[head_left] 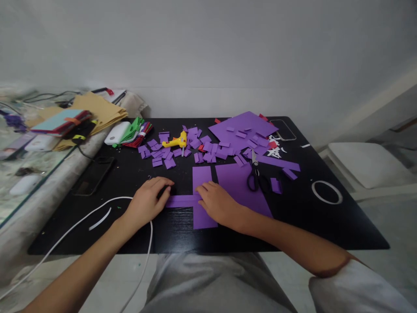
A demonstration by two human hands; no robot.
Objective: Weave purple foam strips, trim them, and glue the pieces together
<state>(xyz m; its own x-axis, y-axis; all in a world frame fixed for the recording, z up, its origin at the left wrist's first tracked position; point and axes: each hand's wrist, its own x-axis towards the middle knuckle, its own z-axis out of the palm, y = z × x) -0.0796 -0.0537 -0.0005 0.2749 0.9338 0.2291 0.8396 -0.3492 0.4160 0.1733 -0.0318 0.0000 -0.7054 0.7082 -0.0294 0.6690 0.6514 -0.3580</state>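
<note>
Taking the purple strip (182, 201) as clock centre, lays left hand (148, 198) at nine o'clock by its left end, with bent fingers and thumb close to forefinger; cannot tell pinching from mere touching; sets right hand (218, 204) at three o'clock on the narrow purple sheet (202, 217), with bent fingers near the strip's overlap, again cannot tell any pinch; has a broad purple sheet (236, 182) just beyond, partly under the right forearm; shows scissors (256, 171) between two and three, with blades pointing away; farther out, shows yellow glue gun (176, 141) at twelve among small purple pieces (157, 162); at one, a large purple sheet (241, 124) bearing more pieces; at three, a white ring (326, 192) on the black table (172, 239); near ten, a dark phone (93, 176); beyond, a booklet stack (61, 121), with any print too blurred to read.
</note>
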